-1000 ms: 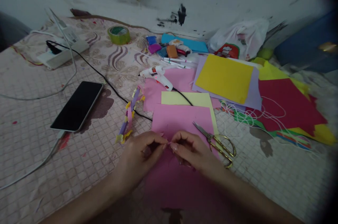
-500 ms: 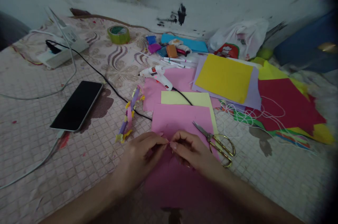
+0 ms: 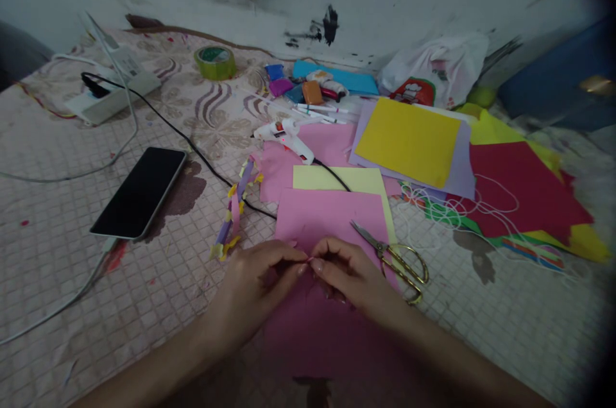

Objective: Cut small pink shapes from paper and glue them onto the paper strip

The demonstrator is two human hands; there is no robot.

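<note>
Pink paper scrap [image 3: 308,260] is being pinched between both hands, fingertips closed on it: left hand [image 3: 255,289] at its nine o'clock, right hand [image 3: 351,276] at three o'clock, equally near, over the pink sheet [image 3: 332,215]; scissors [image 3: 394,260] are lying just right.

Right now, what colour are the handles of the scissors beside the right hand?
Gold. The scissors lie by the right hand, clearest in the head view.

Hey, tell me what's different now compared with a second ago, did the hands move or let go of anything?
Hardly anything. The left hand and right hand still pinch a small pink piece between their fingertips over the pink paper, nothing released. The scissors, glue gun and phone lie as before.
</note>
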